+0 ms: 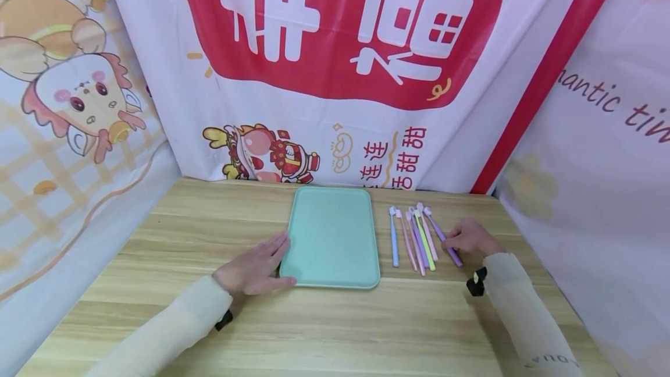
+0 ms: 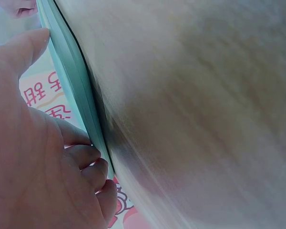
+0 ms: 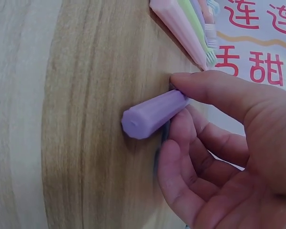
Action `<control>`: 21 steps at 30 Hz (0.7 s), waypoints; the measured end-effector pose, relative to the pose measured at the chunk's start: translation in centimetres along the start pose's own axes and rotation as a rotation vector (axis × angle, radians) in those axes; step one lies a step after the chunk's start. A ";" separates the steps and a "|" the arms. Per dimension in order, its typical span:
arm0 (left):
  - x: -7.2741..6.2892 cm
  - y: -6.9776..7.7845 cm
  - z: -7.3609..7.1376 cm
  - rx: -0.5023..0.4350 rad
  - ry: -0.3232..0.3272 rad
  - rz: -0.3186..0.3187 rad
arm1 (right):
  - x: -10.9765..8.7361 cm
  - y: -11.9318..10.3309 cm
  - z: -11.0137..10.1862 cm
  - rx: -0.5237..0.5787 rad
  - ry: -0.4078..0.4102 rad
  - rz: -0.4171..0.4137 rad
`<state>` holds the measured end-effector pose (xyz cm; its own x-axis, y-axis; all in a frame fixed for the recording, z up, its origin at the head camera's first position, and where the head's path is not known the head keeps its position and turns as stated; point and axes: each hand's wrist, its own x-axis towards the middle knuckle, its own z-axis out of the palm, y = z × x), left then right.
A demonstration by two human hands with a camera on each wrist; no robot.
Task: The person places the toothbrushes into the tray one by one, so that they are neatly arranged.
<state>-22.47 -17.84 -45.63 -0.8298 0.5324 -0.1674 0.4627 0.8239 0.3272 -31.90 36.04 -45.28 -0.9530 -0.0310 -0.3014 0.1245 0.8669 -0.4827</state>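
A pale green tray [image 1: 332,237] lies flat near the middle of the wooden table. My left hand [image 1: 256,266] rests with straight fingers at its left edge, the thumb at the near corner; the left wrist view shows fingertips at the tray's rim [image 2: 78,90]. To the right of the tray lies a loose group of toothbrushes in pink, purple and green [image 1: 425,240], with a blue toothbrush [image 1: 394,237] at their left. My right hand [image 1: 471,236] pinches a purple toothbrush [image 1: 454,257] between thumb and fingers, at the right of the group. Its handle end [image 3: 143,119] points toward the right wrist camera.
Behind the table [image 1: 335,330] hangs a white and red printed curtain [image 1: 335,92]. Printed cloths [image 1: 78,202] also hang along the left and right sides. Black wrist cameras [image 1: 476,283] sit on both wrists.
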 end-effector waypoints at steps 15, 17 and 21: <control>0.0 0.1 -0.3 0.000 -0.018 -0.023 | 0.3 0.5 1.0 0.030 0.056 0.016; 0.1 0.1 -0.2 0.004 -0.019 -0.023 | 0.3 0.5 1.1 0.026 0.076 0.009; 0.1 0.0 -0.1 0.000 -0.014 -0.019 | -0.1 0.2 1.2 0.043 0.099 0.021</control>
<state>-22.63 -17.83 -45.57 -0.8342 0.5190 -0.1863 0.4465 0.8341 0.3239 -31.41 35.58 -46.30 -0.9724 0.0380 -0.2302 0.1544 0.8446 -0.5126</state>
